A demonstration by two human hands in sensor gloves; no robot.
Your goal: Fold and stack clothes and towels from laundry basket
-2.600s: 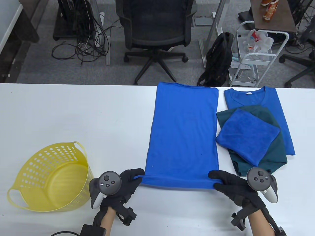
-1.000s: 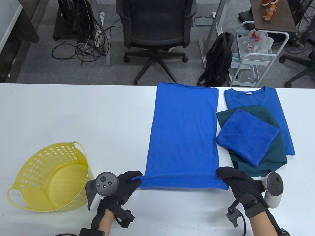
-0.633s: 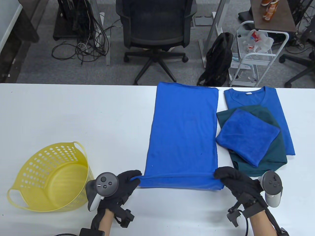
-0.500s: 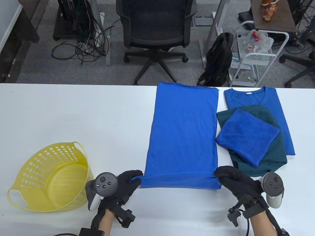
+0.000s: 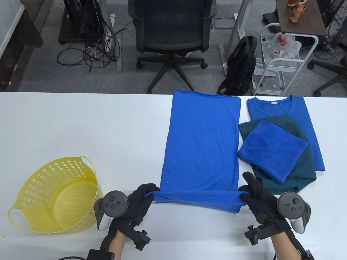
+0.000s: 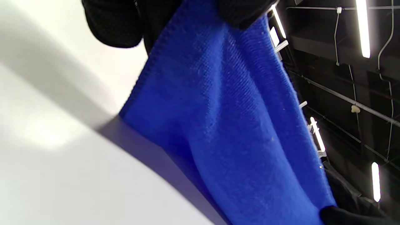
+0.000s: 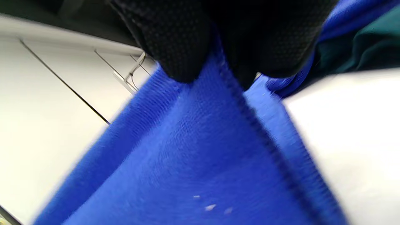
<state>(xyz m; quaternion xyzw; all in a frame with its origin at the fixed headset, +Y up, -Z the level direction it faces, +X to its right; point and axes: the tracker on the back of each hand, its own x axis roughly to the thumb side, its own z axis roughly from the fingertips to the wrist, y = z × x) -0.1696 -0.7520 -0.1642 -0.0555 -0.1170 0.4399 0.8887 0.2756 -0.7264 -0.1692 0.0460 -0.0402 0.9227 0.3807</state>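
We have the towel (image 5: pixel 202 146) laid long on the desk (image 5: pixel 81 127), its far edge near the back rim, and we lift the near edge off the surface. Our left hand (image 5: pixel 137 201) pinches the near left corner; the left wrist view shows the cloth hanging from the curled fingers (image 6: pixel 112 22). Our right hand (image 5: pixel 259 196) pinches the near right corner with thumb and fingers, though one finger points straight out. The hem sags between the two grips and droops lower on the right. That's the worry: if we carry the fold forward with one corner trailing, the edges will likely land skewed. The right pinch looks shallow in the wrist view, so the corner could slip free mid-fold. The stack (image 5: pixel 282 151) lies just beside the towel's right edge, and a wide sweep of the right hand might drag it askew. The basket (image 5: pixel 58 195) sits near the left hand, looking empty.
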